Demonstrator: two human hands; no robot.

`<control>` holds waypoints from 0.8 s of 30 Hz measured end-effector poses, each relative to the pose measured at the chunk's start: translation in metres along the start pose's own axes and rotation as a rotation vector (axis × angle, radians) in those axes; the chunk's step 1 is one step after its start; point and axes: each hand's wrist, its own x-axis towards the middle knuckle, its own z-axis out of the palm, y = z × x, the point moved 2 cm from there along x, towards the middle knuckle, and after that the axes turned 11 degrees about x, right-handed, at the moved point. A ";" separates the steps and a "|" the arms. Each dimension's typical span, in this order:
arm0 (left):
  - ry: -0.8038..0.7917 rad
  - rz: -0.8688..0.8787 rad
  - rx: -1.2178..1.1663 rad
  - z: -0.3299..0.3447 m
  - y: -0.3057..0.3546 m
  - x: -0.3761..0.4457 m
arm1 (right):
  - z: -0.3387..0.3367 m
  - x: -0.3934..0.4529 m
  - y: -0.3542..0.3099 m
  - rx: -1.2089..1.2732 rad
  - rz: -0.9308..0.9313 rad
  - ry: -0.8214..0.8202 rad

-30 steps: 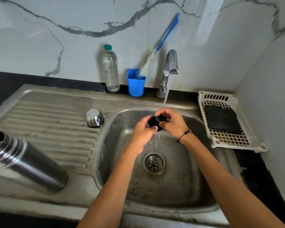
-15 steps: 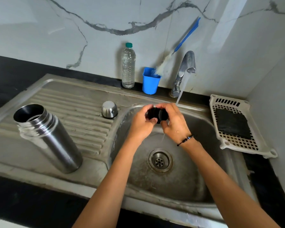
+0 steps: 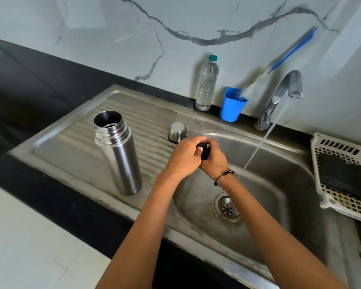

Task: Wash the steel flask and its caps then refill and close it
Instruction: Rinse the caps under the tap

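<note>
Hands meet at centre frame, over the left rim of the sink basin (image 3: 279,163). My left hand (image 3: 183,158) and right hand (image 3: 214,159) both curl their grip round a small black cap (image 3: 205,152), fingers pinching it from either side; only a sliver of the cap shows between them. Water stream (image 3: 259,147) from the tap (image 3: 288,90) falls just right of my right wrist, apart from the cap. Steel flask (image 3: 121,155) stands upright and uncapped on the ribbed drainboard (image 3: 152,126), left of centre, well apart from my hands. Steel cap (image 3: 177,132) sits mouth-down on the drainboard just above my left hand. Upper centre, on the black desk (image 3: 40,80): clear water bottle (image 3: 206,84), blue cup (image 3: 232,104) holding a bottle brush (image 3: 290,53). Right edge: white plastic tray (image 3: 342,207) carrying a dark pad (image 3: 342,176).
</note>
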 end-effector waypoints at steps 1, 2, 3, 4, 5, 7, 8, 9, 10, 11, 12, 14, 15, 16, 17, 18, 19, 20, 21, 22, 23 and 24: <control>0.046 -0.018 -0.008 -0.004 -0.002 -0.002 | 0.007 0.005 0.000 0.025 -0.007 0.003; 0.095 -0.039 -0.010 -0.007 -0.005 -0.003 | 0.015 0.010 -0.003 0.045 -0.023 0.001; 0.142 -0.058 -0.011 -0.011 -0.009 -0.005 | 0.023 0.016 -0.004 0.052 -0.038 -0.001; 0.186 -0.078 -0.008 -0.013 -0.012 -0.006 | 0.030 0.020 -0.007 0.050 -0.062 -0.009; 0.226 -0.097 -0.003 -0.015 -0.017 -0.007 | 0.037 0.025 -0.009 0.037 -0.091 -0.019; 0.295 -0.161 -0.011 -0.018 -0.026 -0.009 | 0.049 0.035 -0.012 -0.037 -0.139 -0.062; 0.323 -0.201 -0.027 -0.019 -0.029 -0.011 | 0.054 0.039 -0.013 -0.093 -0.157 -0.090; 0.348 -0.234 -0.047 -0.021 -0.032 -0.014 | 0.059 0.042 -0.013 -0.139 -0.176 -0.116; 0.365 -0.255 -0.065 -0.022 -0.034 -0.016 | 0.064 0.045 -0.012 -0.159 -0.189 -0.133; 0.371 -0.267 -0.082 -0.022 -0.035 -0.019 | 0.067 0.047 -0.013 -0.160 -0.186 -0.145; 0.369 -0.277 -0.097 -0.022 -0.037 -0.022 | 0.070 0.048 -0.013 -0.150 -0.189 -0.155; 0.356 -0.291 -0.111 -0.020 -0.039 -0.026 | 0.076 0.050 -0.013 -0.130 -0.201 -0.179; 0.355 -0.293 -0.109 -0.019 -0.040 -0.028 | 0.078 0.051 -0.013 -0.124 -0.204 -0.189; 0.353 -0.291 -0.107 -0.018 -0.041 -0.029 | 0.080 0.052 -0.011 -0.124 -0.208 -0.194; 0.351 -0.292 -0.108 -0.018 -0.042 -0.030 | 0.081 0.053 -0.012 -0.133 -0.219 -0.198; 0.343 -0.299 -0.113 -0.017 -0.042 -0.031 | 0.082 0.053 -0.012 -0.142 -0.232 -0.206; 0.335 -0.307 -0.120 -0.017 -0.042 -0.032 | 0.082 0.052 -0.014 -0.156 -0.242 -0.219; 0.329 -0.312 -0.123 -0.017 -0.043 -0.033 | 0.082 0.052 -0.014 -0.163 -0.243 -0.231; 0.326 -0.313 -0.123 -0.017 -0.042 -0.033 | 0.082 0.052 -0.015 -0.174 -0.240 -0.243; 0.324 -0.311 -0.122 -0.017 -0.042 -0.034 | 0.083 0.054 -0.013 -0.202 -0.235 -0.254; 0.325 -0.307 -0.123 -0.018 -0.042 -0.034 | 0.085 0.056 -0.011 -0.265 -0.232 -0.263; 0.325 -0.302 -0.124 -0.018 -0.041 -0.034 | 0.086 0.060 -0.008 -0.330 -0.228 -0.274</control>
